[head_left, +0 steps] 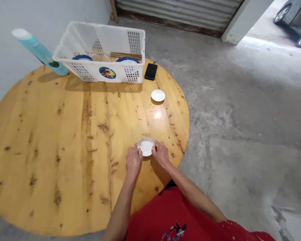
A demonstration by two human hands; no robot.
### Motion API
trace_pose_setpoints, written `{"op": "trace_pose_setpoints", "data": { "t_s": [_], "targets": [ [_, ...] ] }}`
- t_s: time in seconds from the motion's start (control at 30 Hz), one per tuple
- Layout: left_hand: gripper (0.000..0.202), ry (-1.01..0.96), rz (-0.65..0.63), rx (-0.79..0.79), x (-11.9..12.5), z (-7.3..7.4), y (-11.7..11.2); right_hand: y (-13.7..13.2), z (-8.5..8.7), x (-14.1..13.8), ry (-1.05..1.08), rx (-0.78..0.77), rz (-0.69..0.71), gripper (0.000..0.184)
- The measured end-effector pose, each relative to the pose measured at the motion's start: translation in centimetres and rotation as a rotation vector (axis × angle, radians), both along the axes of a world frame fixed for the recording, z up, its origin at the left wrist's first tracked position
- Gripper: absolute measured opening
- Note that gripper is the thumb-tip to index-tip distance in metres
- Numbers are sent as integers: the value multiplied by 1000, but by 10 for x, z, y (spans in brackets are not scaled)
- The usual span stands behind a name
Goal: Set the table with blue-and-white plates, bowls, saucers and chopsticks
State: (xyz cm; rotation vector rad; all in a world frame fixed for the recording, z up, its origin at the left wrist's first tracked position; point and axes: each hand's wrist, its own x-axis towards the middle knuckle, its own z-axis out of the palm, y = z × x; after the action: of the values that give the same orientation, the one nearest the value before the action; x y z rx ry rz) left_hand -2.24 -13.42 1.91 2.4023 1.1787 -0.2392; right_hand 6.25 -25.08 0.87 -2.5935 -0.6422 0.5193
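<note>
Between my two hands is a small white bowl [146, 148] with a patterned rim, over the near right part of the round wooden table [72, 150]. My left hand [134, 157] is closed on the bowl's left edge, thumb on the near side. On the opposite edge, my right hand [161, 154] grips it with curled fingers. I look down into the bowl, and nothing shows inside. Farther up the table stands a second small white bowl [158, 95], apart from both hands.
A white plastic basket [90, 72] at the table's far side holds blue-rimmed plates [127, 60] and chopsticks [125, 55]. A black phone [151, 71] lies at its right. A light-blue cylindrical holder [37, 50] leans at its left. Concrete floor [240, 134] borders the table's right edge.
</note>
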Motion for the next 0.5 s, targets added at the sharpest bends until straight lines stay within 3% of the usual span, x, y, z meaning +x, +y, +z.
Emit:
{"op": "trace_pose_setpoints", "data": {
  "t_s": [0.13,0.33,0.5],
  "targets": [
    [45,-57,13,-21,-2,1,1,-7,-2,7,15,71,28,39],
    [38,-155,86,-249,-1,-12,5,-11,-12,16,221,199,26,27],
    [32,-333,108,-263,-4,-4,-12,-19,-10,18,322,288,-38,22]
  ]
}}
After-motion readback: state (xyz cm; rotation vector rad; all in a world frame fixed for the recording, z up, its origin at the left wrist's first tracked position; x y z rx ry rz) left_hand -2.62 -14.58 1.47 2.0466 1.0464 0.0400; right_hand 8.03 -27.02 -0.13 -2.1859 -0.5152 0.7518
